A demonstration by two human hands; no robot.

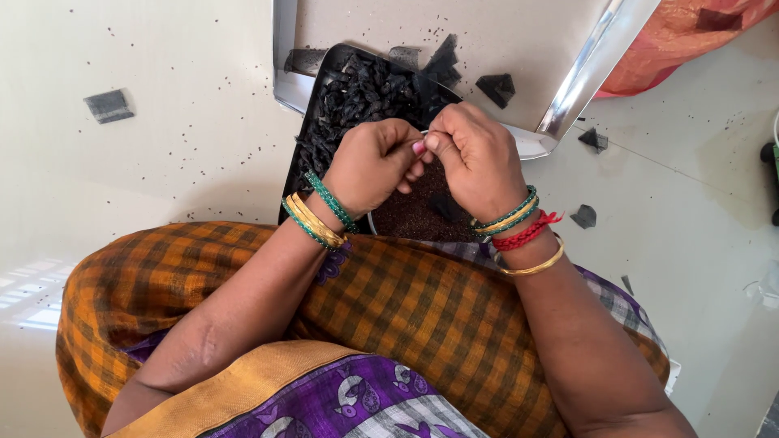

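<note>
Now, hands: I see my left hand [372,162] and right hand [479,158] meet fingertip to fingertip, pinched shut on something too small to tell.
Below them: a bowl of dark seeds [414,212] at 6 o'clock.
Tray edge: black tray of dark pods [357,93] at 11 o'clock, touching the steel-rimmed board [560,105].
Open room: pale floor [162,162] at 9 o'clock, seed-speckled; black scraps [109,105] lie well apart.

Floor [162,162]: pale, smooth, dotted with small dark specks.
Steel tray [596,61]: shiny rim, tilted, brown inner face.
Black scraps [109,105]: several, scattered on the floor and in the tray.
Orange cloth [690,32]: bunched at the upper right, beside the tray.
</note>
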